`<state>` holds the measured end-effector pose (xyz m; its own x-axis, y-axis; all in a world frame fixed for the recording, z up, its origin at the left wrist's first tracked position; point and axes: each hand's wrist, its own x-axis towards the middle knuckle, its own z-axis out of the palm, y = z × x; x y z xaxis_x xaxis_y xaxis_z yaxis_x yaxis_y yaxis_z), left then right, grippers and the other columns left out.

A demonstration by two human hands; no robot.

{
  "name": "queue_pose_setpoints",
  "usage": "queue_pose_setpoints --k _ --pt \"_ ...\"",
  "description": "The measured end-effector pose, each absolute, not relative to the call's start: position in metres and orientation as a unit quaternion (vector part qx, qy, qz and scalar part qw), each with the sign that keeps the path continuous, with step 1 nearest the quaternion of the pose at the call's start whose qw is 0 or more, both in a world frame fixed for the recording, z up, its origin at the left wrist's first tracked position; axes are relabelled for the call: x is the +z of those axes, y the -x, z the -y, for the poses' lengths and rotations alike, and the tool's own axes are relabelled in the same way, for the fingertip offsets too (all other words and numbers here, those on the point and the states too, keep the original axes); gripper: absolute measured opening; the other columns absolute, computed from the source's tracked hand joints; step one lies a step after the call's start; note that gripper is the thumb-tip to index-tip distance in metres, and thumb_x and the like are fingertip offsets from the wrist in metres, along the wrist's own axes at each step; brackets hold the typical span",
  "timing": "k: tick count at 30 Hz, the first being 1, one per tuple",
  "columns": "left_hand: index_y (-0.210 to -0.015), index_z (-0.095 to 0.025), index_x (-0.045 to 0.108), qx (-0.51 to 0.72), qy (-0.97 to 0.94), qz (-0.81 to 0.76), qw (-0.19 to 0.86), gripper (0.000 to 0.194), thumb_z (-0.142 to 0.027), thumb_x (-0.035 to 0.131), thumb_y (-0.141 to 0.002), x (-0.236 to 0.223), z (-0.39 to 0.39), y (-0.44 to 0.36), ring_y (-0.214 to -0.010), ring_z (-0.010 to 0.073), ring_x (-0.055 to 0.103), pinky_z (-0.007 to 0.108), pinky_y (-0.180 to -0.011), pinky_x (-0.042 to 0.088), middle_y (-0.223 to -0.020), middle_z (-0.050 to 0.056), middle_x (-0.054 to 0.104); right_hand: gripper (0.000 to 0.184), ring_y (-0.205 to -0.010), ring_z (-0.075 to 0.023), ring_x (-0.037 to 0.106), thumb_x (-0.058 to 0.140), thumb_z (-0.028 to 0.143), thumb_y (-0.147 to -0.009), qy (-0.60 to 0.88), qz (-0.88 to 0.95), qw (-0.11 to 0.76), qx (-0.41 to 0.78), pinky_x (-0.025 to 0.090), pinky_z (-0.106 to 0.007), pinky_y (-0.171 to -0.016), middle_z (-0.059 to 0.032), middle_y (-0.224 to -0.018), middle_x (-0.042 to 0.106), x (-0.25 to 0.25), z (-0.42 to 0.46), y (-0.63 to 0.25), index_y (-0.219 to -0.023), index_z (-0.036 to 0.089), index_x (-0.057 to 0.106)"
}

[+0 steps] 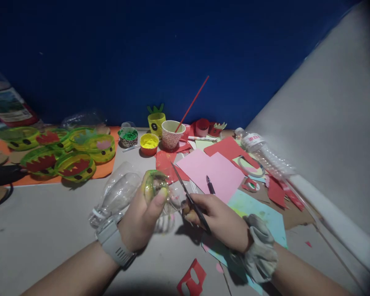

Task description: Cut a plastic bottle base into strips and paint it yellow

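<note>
- Head view: left hand grips a clear plastic piece, partly yellow-green, at seven o'clock from centre.
- Right hand, five o'clock: fingers closed around black scissors, tip toward eleven.
- Clear plastic bottle on the table, eight o'clock.

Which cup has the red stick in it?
The pale patterned cup: the red stick leans from it, not the green-filled cup or yellow-filled cup.

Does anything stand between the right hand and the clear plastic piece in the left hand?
Nothing separate is visible there. The right hand is close beside the clear plastic piece in the left hand; only its own slim dark tool lies near the gap.
</note>
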<state>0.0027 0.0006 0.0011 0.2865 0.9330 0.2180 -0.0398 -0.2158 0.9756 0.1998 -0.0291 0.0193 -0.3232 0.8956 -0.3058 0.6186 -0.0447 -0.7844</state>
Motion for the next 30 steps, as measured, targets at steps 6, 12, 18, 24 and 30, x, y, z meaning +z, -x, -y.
queue_pose_setpoints --k 6,12,18,24,30 --pt "-0.100 -0.022 0.060 0.476 -0.517 -0.378 0.603 0.039 -0.055 0.045 -0.089 -0.012 -0.002 -0.004 -0.082 0.0188 0.060 0.034 -0.084 0.047 -0.087 0.002 0.065 0.044 -0.056 -0.0081 0.045 0.049 0.058 -0.086 0.583 0.661 0.163 0.444 0.030 -0.023 -0.055 0.0030 -0.062 0.047 0.014 0.030 -0.197 -0.071 0.017 0.044" --pt "-0.086 -0.021 0.062 0.455 -0.462 -0.413 0.640 0.039 -0.058 0.049 -0.085 -0.011 -0.002 -0.004 -0.074 0.0155 0.060 0.027 -0.070 0.050 -0.078 0.000 0.063 0.043 -0.056 -0.0081 0.045 0.051 0.054 -0.086 0.603 0.659 0.159 0.420 0.030 -0.022 -0.055 0.0033 -0.060 0.047 0.013 0.029 -0.197 -0.068 0.017 0.042" --pt "-0.093 -0.020 0.062 0.463 -0.455 -0.389 0.654 0.059 -0.070 0.031 -0.085 -0.007 0.000 -0.004 -0.069 0.0170 0.058 0.029 -0.064 0.050 -0.073 0.003 0.062 0.041 -0.055 -0.0074 0.046 0.051 0.051 -0.087 0.607 0.646 0.167 0.432 0.031 -0.022 -0.055 0.0038 -0.059 0.049 0.014 0.029 -0.197 -0.067 0.016 0.042" --pt "-0.110 -0.025 0.047 0.462 -0.531 -0.353 0.617 0.051 -0.054 0.068 -0.073 0.001 -0.001 -0.004 -0.067 0.0131 0.053 0.026 -0.063 0.046 -0.080 -0.003 0.055 0.038 -0.059 -0.0075 0.045 0.052 0.049 -0.087 0.605 0.646 0.179 0.431 0.032 -0.021 -0.054 0.0030 -0.063 0.050 0.013 0.029 -0.196 -0.069 0.016 0.045" --pt "-0.095 -0.020 0.050 0.472 -0.602 -0.375 0.523 0.036 -0.055 0.048 -0.087 0.002 -0.002 -0.004 -0.076 0.0161 0.054 0.031 -0.074 0.046 -0.084 0.002 0.056 0.041 -0.054 -0.0074 0.047 0.053 0.052 -0.085 0.576 0.616 0.193 0.501 0.034 -0.021 -0.053 0.0041 -0.060 0.043 0.012 0.031 -0.198 -0.069 0.016 0.042"
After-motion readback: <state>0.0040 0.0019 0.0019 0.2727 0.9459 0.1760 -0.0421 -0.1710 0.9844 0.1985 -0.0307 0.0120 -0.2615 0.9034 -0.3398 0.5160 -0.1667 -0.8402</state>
